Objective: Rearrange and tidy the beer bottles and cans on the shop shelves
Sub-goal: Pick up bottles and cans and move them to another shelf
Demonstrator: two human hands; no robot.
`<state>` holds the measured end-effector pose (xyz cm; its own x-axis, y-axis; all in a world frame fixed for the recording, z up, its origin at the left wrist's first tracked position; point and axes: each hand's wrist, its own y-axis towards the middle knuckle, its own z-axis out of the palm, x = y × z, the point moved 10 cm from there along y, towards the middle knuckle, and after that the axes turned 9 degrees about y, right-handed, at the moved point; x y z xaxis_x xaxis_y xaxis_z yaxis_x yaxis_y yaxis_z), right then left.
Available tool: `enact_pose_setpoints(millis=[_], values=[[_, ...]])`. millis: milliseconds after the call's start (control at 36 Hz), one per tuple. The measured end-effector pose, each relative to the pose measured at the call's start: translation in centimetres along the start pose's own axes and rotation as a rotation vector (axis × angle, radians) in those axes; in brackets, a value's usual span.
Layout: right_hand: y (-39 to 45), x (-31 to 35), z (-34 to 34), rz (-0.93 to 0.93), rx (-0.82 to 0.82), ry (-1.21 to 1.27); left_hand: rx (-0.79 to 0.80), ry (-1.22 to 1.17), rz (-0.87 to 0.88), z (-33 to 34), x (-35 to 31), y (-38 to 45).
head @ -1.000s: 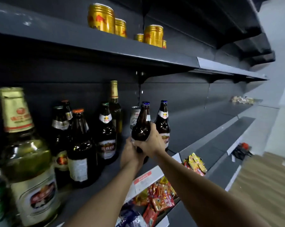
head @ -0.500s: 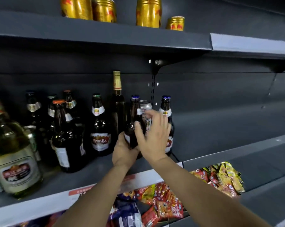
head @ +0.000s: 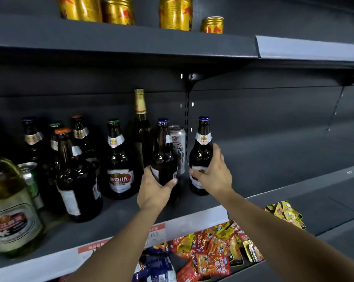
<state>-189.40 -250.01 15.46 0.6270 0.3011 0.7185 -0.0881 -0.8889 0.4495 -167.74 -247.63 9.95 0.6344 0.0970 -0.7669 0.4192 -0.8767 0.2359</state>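
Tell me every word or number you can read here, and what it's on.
"U8", after two Chinese characters: red label of the green-capped bottle.
"Qing", partly hidden: top of the white can.
Too blurred or small: the big green bottle label, price strip, snack packets, gold cans.
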Motion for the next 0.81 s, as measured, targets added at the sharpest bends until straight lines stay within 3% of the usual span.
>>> enact_pose_setpoints(millis=[278,556,639,722,750,806], values=[[6.8,-4.1,-0.5,0.146,-0.024,0.086,-0.076,0.029,-0.047,0.3,0.4,0.1],[9.7,-6.1,1.3,0.097,0.046,0.044,-0.125,0.074,-0.068,0.2,0.2,-0.2],[8.3,-3.7,-1.1,-0.075,-0.23,-0.074,-0.138,0.059,-0.063,0.3,0.4,-0.3],[5.6,2.2,-2.4,-0.381,-0.469,0.024,-0.146,0.072,-0.062,0.2,0.3,-0.3],[5.4,3.8,-1.7,-0.443,-0.431,0.055,-0.147,0.078,-0.064,0.3,0.3,-0.3],[6.6,5.6,1.1,-0.411,-0.205,0.099,-0.142,0.085,-0.068,0.3,0.3,-0.3]])
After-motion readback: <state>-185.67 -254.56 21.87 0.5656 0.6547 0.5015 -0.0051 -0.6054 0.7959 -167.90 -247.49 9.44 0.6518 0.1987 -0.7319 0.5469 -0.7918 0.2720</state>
